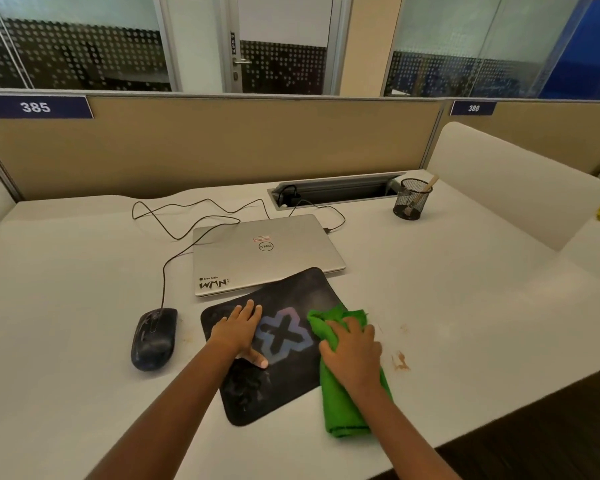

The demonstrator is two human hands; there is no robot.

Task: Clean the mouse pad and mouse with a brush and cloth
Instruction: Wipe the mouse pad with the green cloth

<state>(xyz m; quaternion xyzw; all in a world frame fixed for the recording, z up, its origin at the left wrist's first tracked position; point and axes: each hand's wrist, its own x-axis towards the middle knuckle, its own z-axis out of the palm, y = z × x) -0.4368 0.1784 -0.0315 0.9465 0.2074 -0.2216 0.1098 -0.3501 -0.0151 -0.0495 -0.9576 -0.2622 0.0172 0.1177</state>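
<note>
Left hand (238,329) flat, fingers spread, pinning the mouse pad (293,379); right hand (352,351) clenched on the green cloth (343,410) at the pad's right edge. Wiping step, by the look of it. Far side: desk (84,306), then closed laptop (264,252). Left of the pad: mouse (153,339), untouched. Brush (426,190) parked in the mesh cup (411,202), far right. Next: sweeping leftward across the pad, pressure steady.

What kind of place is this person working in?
Most likely an open-plan office: a desk walled by a fabric partition with a numbered seat label, a closed laptop, and frosted glass doors behind.
</note>
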